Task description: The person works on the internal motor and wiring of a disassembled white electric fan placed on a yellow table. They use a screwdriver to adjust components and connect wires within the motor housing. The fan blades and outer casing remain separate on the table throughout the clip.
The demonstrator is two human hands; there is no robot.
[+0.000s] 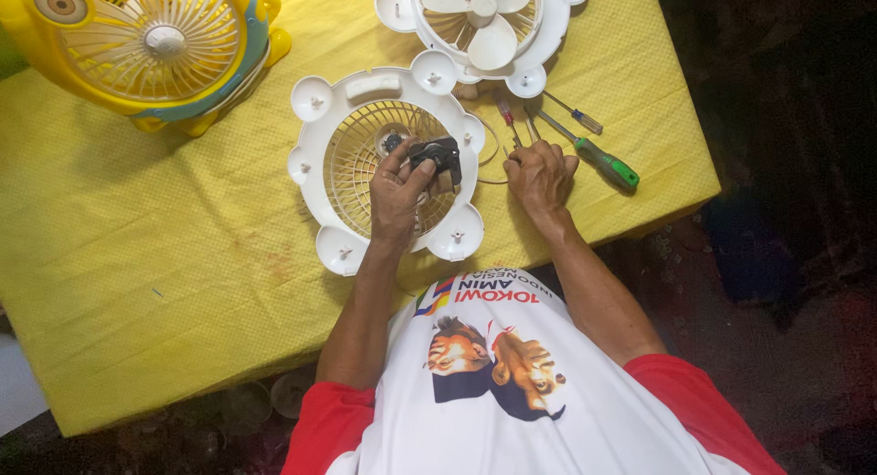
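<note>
My left hand (395,194) has its fingers curled around a small black motor (437,153), thumb and forefinger pinching it from the near side, so it is grasping that part and holding it just above the centre of a white fan housing (315,155). The housing lies flat on the yellow tablecloth (164,247), grille up, with round lugs at its rim (each with a small screw post).

My right hand (541,175) rests knuckles-up on the cloth just beside the housing's right edge. Its fingers are bent down over something thin near a loop of pale wire (493,155); I cannot tell whether they grip anything, since the fingertips are hidden under the hand.

Just beyond that hand lie three tools: a green-handled screwdriver (603,162), a slimmer screwdriver (575,114) with a clear handle, and a small red-handled one (505,110) nearest the housing.

Farther up the table sits a second white housing (548,46) with its pale fan blades (484,18) fitted. At the far left stands a complete yellow fan (146,46) with a white grille, well apart from both hands.
</note>
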